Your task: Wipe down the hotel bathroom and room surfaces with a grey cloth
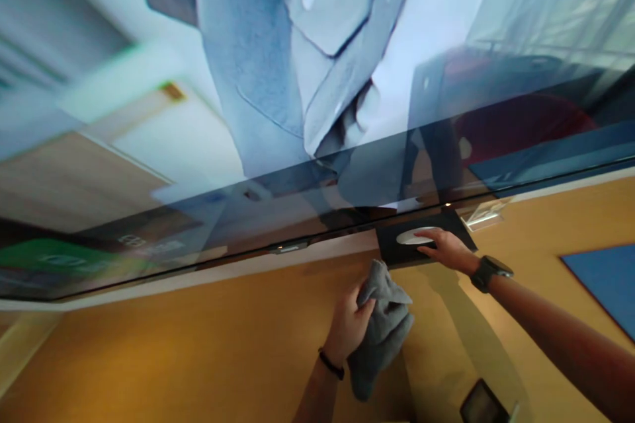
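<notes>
My left hand [350, 324], with a dark band at the wrist, is closed around a crumpled grey cloth [380, 327]. The cloth hangs in folds above the wooden surface. To the right, my right hand [446, 250] reaches over a black rectangular tissue box [397, 252] with a white oval [411, 236] on its top. Its index finger and thumb are stretched out and apart, with the tips at the oval. The other fingers are mostly hidden, and whether they touch the box I cannot tell. A dark watch [490, 273] is on that wrist.
A large lit television screen [258, 79] spans the view just behind the box. A small clear stand [486, 215] is right of the box. On the wooden surface [198, 350] lie a blue panel [605, 284] and a dark device [482, 403] near the bottom.
</notes>
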A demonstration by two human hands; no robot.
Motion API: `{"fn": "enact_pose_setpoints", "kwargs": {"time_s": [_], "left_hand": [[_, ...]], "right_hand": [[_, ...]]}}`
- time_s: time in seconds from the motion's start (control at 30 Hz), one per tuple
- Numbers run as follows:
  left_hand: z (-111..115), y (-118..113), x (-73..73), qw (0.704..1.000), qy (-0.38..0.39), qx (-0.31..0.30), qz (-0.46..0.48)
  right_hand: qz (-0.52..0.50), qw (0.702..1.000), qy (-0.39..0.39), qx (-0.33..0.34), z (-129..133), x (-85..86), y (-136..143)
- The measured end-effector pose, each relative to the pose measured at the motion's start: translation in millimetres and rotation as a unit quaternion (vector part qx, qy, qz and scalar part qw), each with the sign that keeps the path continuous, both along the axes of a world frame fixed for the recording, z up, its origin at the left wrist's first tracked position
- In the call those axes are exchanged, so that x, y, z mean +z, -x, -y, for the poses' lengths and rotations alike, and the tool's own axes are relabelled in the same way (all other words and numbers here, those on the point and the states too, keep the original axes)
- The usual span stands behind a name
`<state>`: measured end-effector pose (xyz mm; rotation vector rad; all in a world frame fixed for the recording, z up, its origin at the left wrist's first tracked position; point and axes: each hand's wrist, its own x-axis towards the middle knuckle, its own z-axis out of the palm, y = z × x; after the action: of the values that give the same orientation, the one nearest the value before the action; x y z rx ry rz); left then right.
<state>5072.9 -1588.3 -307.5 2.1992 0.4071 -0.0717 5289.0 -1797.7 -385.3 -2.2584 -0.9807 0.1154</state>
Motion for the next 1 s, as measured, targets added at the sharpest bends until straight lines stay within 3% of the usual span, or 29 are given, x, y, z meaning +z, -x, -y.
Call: {"fn": "enact_pose_setpoints", "kwargs": {"time_s": [0.03,0.1,0.2,0.27,0.33,0.4,0.5,0.6,0.67,0.73,0.83,0.9,1.0], "left_hand": [[8.0,-0.4,-2.7,1.000,0.000,-0.002,0.015],[28.4,0.1,-21.6,0.997,-0.040,-0.050,0.034],[60.2,5.4,-69.9,0.972,-0.150,-0.178,0.013],[76.1,6.4,-97.9,0.950,-0.214,-0.226,0.004],[88.8,-3.8,-112.7,0.932,-0.247,-0.264,0.029],[104.2,-30.4,-114.6,0.912,-0.248,-0.321,0.062],[144.0,-93.4,-105.7,0.885,-0.232,-0.392,0.097],[205.2,-151.6,-99.6,0.874,-0.229,-0.416,0.106],[249.7,-167.6,-100.5,0.868,-0.227,-0.429,0.103],[288.9,-159.0,-104.1,0.854,-0.217,-0.459,0.112],[325.0,-110.4,-110.1,0.808,-0.184,-0.541,0.146],[330.1,-70.4,-112.6,0.780,-0.161,-0.584,0.155],[315.0,-21.0,-115.6,0.765,-0.151,-0.612,0.132]], "right_hand": [[0.000,1.000,-0.001,-0.012,-4.3,5.6,-3.0],[0.004,0.999,-0.008,-0.052,-12.1,14.8,-6.9],[0.014,0.991,-0.028,-0.132,-11.5,22.2,-4.0],[0.016,0.983,-0.045,-0.178,3.6,22.6,9.6],[0.010,0.974,-0.062,-0.218,31.6,19.8,37.8],[-0.001,0.962,-0.074,-0.261,69.7,13.0,80.9],[-0.017,0.935,-0.074,-0.347,134.1,-7.8,164.1],[-0.084,0.887,-0.066,-0.448,192.2,-36.8,248.6],[-0.124,0.860,-0.059,-0.492,222.2,-52.9,294.9],[-0.147,0.834,-0.051,-0.530,244.6,-62.3,328.5],[-0.161,0.803,-0.054,-0.571,266.5,-65.1,355.6],[-0.168,0.796,-0.072,-0.577,277.8,-63.5,363.6],[-0.184,0.795,-0.099,-0.570,298.2,-62.9,374.0]]}}
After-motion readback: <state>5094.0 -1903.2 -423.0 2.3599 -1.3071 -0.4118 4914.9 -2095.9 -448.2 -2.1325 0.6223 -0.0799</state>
